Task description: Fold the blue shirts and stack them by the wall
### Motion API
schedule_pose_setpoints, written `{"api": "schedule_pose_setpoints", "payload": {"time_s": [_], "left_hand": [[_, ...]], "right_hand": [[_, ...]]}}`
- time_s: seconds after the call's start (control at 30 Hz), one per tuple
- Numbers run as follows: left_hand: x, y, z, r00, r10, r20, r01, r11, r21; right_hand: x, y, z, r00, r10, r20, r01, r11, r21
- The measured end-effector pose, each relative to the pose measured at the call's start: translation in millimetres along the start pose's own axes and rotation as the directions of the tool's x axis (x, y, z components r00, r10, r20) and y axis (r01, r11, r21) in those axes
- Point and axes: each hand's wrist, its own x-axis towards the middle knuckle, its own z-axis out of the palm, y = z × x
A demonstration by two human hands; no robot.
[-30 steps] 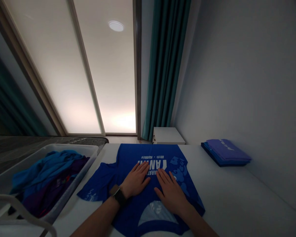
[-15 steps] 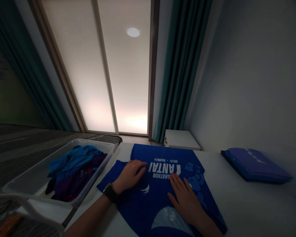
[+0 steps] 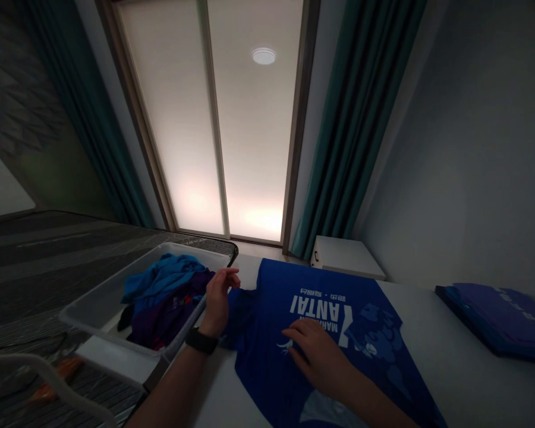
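Note:
A blue T-shirt (image 3: 271, 333) with white YANTAI lettering lies spread on the white table, its print upside down from here. My left hand (image 3: 218, 300), a dark watch on its wrist, is raised beside the shirt's left sleeve; its fingers are bent loosely and nothing shows in them. Over the middle of the shirt is my right hand (image 3: 318, 356), fingers reaching left across the print and slightly curved, with thumb apart. Whether it presses on the cloth I cannot tell.
Left of the table, a translucent plastic bin (image 3: 93, 285) holds crumpled blue and purple clothes (image 3: 164, 297). A folded stack of purple and blue clothes (image 3: 502, 315) lies at the table's right. Beyond the far edge stands a white cabinet (image 3: 348, 255). A pale curved rail (image 3: 49, 371) is at lower left.
My left hand has lifted off the shirt and moved left to the sleeve side. The right hand has shifted left over the print. The left sleeve looks more rumpled, and the view has turned left.

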Motion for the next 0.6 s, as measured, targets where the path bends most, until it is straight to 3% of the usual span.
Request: {"api": "schedule_pose_setpoints", "payload": {"time_s": [0.17, 0.27, 0.43, 0.6], "left_hand": [[6, 9, -6.7, 0.996, 0.048, -0.08, -0.059, 0.987, -0.15], [8, 12, -9.3, 0.993, 0.029, -0.111, -0.051, 0.977, -0.207], [9, 13, -11.0, 0.992, 0.015, -0.122, -0.041, 0.975, -0.218], [11, 9, -12.6, 0.997, -0.009, -0.08, -0.004, 0.986, -0.164]], "right_hand": [[70, -53, 21, 0.973, -0.231, 0.007, 0.231, 0.972, 0.03], [97, -70, 44, 0.965, -0.26, 0.036, 0.261, 0.965, -0.009], [108, -79, 63, 0.975, -0.209, 0.082, 0.21, 0.978, -0.012], [102, -69, 49, 0.996, -0.092, -0.002, 0.091, 0.976, 0.199]]}}
